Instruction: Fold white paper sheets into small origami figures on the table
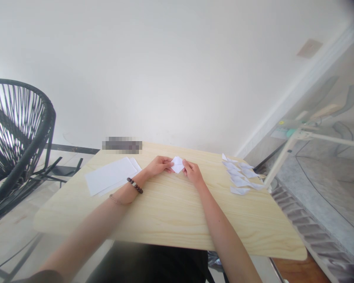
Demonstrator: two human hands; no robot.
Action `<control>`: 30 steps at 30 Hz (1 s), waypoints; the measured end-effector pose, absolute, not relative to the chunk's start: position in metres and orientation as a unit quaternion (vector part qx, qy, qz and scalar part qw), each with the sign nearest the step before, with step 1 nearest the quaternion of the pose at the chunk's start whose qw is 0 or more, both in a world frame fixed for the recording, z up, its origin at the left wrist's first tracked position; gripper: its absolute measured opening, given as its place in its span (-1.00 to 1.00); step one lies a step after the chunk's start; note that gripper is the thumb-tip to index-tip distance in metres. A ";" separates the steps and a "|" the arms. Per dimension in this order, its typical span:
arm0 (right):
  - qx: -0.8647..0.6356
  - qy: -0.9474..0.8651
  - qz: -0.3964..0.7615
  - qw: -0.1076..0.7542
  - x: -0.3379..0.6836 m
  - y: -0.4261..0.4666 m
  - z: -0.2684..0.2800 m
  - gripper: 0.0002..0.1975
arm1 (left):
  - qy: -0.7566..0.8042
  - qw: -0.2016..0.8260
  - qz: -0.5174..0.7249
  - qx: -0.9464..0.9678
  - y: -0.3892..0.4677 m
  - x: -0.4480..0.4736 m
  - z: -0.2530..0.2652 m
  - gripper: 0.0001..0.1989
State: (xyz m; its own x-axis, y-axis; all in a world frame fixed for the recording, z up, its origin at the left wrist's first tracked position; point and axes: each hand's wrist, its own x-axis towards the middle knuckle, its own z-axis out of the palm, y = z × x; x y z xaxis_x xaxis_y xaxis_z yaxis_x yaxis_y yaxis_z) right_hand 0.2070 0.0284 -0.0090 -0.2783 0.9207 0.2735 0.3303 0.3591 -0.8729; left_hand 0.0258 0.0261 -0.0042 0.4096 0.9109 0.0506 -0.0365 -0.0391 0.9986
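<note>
A small piece of folded white paper is held between my two hands over the middle of the wooden table. My left hand pinches its left side, with a dark bead bracelet round the wrist. On the right edge, the thumb and fingers of my right hand are closed. Sheets of white paper lie in a loose stack to the left, partly behind my left forearm. Several folded white paper pieces with pointed ends sit grouped at the table's right side.
The light wooden table stands against a white wall. A blurred-out dark object is at its far left corner. A black woven chair stands on the left, and a white metal frame rises beyond the right edge.
</note>
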 end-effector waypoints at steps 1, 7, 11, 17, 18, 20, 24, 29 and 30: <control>-0.438 -0.717 0.356 0.410 0.207 0.028 -0.009 -0.51 | 0.366 0.589 0.401 0.599 0.026 0.026 -0.003 -0.54; -0.441 -0.744 0.329 0.379 0.206 0.026 -0.007 -0.52 | 0.387 0.555 0.419 0.606 0.022 0.028 0.001 -0.61; -0.409 -0.791 0.304 0.337 0.203 0.023 -0.005 -0.54 | 0.411 0.521 0.422 0.618 0.023 0.029 -0.002 -0.63; -0.407 -0.802 0.292 0.326 0.201 0.021 -0.005 -0.54 | 0.403 0.536 0.420 0.611 0.024 0.026 -0.004 -0.63; -0.406 -0.803 0.291 0.326 0.201 0.021 -0.005 -0.54 | 0.400 0.539 0.421 0.610 0.024 0.026 -0.004 -0.64; -0.406 -0.804 0.289 0.326 0.201 0.022 -0.005 -0.54 | 0.398 0.539 0.424 0.609 0.024 0.026 -0.004 -0.64; -0.413 -0.797 0.295 0.328 0.201 0.022 -0.005 -0.54 | 0.413 0.525 0.434 0.604 0.024 0.028 -0.003 -0.63; -0.434 -0.769 0.314 0.349 0.201 0.024 -0.007 -0.54 | 0.416 0.534 0.426 0.601 0.023 0.029 -0.001 -0.59; -0.438 -0.763 0.317 0.355 0.202 0.024 -0.007 -0.54 | 0.415 0.537 0.423 0.600 0.023 0.029 -0.001 -0.58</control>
